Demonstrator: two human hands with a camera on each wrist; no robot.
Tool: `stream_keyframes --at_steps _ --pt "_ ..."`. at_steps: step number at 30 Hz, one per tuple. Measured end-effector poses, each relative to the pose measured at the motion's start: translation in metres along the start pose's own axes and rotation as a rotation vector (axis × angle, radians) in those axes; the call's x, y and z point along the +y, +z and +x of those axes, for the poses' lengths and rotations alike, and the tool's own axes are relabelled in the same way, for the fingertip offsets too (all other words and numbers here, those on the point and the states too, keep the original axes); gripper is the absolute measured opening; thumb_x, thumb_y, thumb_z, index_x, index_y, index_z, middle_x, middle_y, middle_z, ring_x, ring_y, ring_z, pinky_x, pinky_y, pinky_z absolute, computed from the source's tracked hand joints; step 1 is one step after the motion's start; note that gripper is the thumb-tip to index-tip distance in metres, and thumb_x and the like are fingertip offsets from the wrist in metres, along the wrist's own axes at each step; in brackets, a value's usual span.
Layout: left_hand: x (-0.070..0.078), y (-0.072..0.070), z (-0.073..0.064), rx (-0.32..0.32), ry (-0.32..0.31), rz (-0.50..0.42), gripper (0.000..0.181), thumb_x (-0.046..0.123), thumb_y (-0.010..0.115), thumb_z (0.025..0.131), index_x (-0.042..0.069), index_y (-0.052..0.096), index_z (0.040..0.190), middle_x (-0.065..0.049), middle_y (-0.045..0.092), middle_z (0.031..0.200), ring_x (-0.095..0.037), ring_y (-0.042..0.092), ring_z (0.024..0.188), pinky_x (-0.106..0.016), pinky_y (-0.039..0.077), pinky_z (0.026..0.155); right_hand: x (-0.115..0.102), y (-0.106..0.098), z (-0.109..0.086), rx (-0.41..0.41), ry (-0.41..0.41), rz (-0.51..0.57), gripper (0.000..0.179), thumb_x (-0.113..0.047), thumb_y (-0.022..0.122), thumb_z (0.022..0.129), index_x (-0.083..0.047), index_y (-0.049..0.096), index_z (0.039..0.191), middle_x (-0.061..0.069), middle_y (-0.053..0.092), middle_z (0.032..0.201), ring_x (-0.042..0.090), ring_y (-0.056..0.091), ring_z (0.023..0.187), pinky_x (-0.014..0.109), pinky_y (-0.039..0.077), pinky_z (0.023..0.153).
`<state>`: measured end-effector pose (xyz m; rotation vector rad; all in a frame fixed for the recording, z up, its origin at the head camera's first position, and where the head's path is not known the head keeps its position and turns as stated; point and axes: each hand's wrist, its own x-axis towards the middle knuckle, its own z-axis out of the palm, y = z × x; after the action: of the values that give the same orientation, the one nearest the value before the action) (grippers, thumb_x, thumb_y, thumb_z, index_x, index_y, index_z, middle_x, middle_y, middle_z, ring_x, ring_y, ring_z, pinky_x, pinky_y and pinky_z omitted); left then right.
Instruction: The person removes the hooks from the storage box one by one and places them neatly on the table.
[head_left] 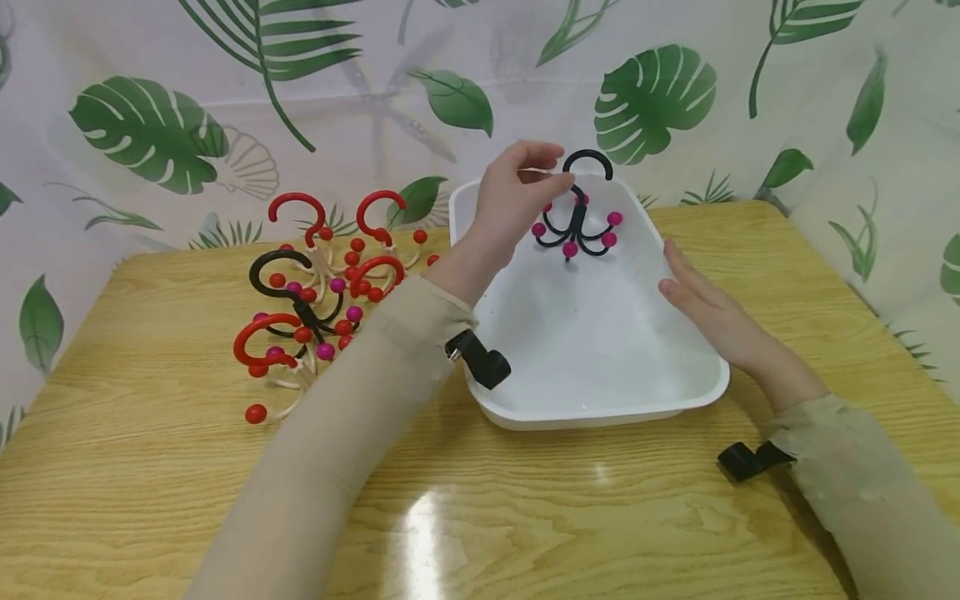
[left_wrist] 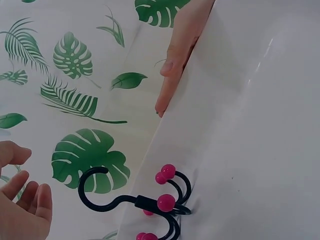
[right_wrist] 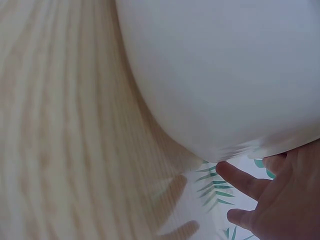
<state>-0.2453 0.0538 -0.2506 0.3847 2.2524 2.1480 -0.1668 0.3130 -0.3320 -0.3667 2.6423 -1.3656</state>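
Observation:
A black multi-prong hook hanger (head_left: 578,220) with pink ball tips stands at the far end of a white plastic basin (head_left: 592,333), its hook upward. Beside that hook is my left hand (head_left: 517,187), fingers loosely bent. The left wrist view shows a gap between this hand (left_wrist: 22,207) and the hanger (left_wrist: 150,204), with nothing held. My right hand (head_left: 708,312) rests against the basin's right side near the rim, fingers extended. From the right wrist view, its fingers (right_wrist: 242,181) lie along the basin's outer wall.
Left of the basin, several more hangers lie in a tangled group on the wooden table (head_left: 150,467): red-hooked ones (head_left: 296,208) with cream prongs and red balls, and a black one (head_left: 306,312) with pink balls. A leaf-printed cloth (head_left: 525,75) hangs behind the table.

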Motion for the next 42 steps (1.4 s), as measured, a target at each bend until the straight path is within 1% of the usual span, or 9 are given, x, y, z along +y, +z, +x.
stream_keyframes --at_steps 5,8,12,17,21,28,34,38,42 --pt "0.004 0.005 0.017 -0.021 -0.030 0.028 0.038 0.014 0.069 0.088 0.013 0.056 0.124 0.003 0.054 0.116 -0.010 0.052 0.103 -0.018 0.048 0.079 0.000 -0.002 0.000 -0.001 0.007 -0.002 0.062 -0.034 0.033 0.104 -0.019 -0.001 0.153 -0.003 -0.011 0.158 0.021 -0.012 0.143 0.055 -0.001 0.110" --pt "0.001 0.007 0.025 -0.044 -0.048 0.034 0.044 0.013 0.070 0.087 0.014 0.055 0.128 0.006 0.053 0.122 -0.008 0.050 0.109 -0.020 0.047 0.083 0.000 -0.002 0.000 -0.002 0.007 -0.006 0.061 -0.034 0.033 0.104 -0.019 -0.001 0.153 -0.003 -0.010 0.158 0.021 -0.012 0.143 0.054 -0.003 0.111" --pt "-0.007 0.010 0.032 -0.077 -0.078 0.047 0.050 0.013 0.071 0.087 0.017 0.052 0.133 0.008 0.049 0.132 -0.009 0.045 0.119 -0.024 0.045 0.090 0.000 -0.002 0.000 -0.006 0.004 -0.018 0.061 -0.034 0.033 0.104 -0.019 0.000 0.153 -0.002 -0.009 0.158 0.021 -0.011 0.143 0.052 -0.005 0.112" --pt "-0.021 0.016 0.040 -0.093 -0.133 0.053 0.058 0.016 0.070 0.087 0.020 0.045 0.140 0.005 0.042 0.143 -0.011 0.040 0.126 -0.032 0.041 0.098 0.002 -0.002 0.000 -0.010 0.011 -0.033 0.062 -0.037 0.032 0.103 -0.018 -0.001 0.153 -0.001 -0.010 0.158 0.022 -0.011 0.143 0.053 -0.004 0.112" --pt "-0.030 0.020 0.045 -0.095 -0.166 0.062 0.062 0.016 0.070 0.087 0.021 0.042 0.142 0.004 0.038 0.147 -0.013 0.039 0.128 -0.037 0.038 0.100 0.002 -0.002 -0.001 -0.007 0.021 -0.036 0.063 -0.037 0.032 0.103 -0.019 -0.001 0.153 -0.002 -0.011 0.158 0.022 -0.012 0.143 0.054 -0.003 0.111" --pt "-0.038 0.026 0.049 -0.082 -0.198 0.072 0.065 0.015 0.069 0.088 0.022 0.038 0.145 0.004 0.035 0.149 -0.015 0.037 0.132 -0.037 0.037 0.102 0.000 -0.003 -0.002 -0.008 0.005 -0.034 0.062 -0.036 0.031 0.104 -0.017 -0.001 0.153 0.001 -0.011 0.158 0.024 -0.012 0.143 0.055 -0.004 0.111" --pt "-0.041 0.027 0.048 -0.130 -0.205 0.067 0.063 0.014 0.068 0.088 0.020 0.039 0.143 0.001 0.044 0.143 -0.015 0.040 0.128 -0.037 0.036 0.103 0.000 -0.002 -0.002 -0.004 0.001 -0.033 0.062 -0.037 0.032 0.104 -0.017 -0.001 0.153 0.000 -0.010 0.158 0.022 -0.012 0.143 0.053 -0.004 0.111" --pt "-0.042 0.028 0.046 -0.133 -0.210 0.074 0.061 0.013 0.068 0.089 0.017 0.040 0.142 -0.001 0.047 0.137 -0.016 0.048 0.118 -0.038 0.039 0.099 -0.001 -0.002 -0.001 -0.003 0.009 -0.036 0.063 -0.037 0.032 0.103 -0.017 -0.001 0.153 -0.001 -0.010 0.158 0.022 -0.011 0.143 0.054 -0.003 0.111" --pt "-0.045 0.031 0.045 -0.142 -0.221 0.080 0.052 0.012 0.067 0.089 0.012 0.046 0.137 -0.002 0.053 0.127 -0.017 0.054 0.108 -0.035 0.042 0.093 -0.001 -0.001 -0.001 -0.005 0.006 -0.028 0.063 -0.037 0.032 0.103 -0.017 -0.001 0.153 -0.001 -0.010 0.158 0.022 -0.011 0.143 0.054 -0.003 0.111"
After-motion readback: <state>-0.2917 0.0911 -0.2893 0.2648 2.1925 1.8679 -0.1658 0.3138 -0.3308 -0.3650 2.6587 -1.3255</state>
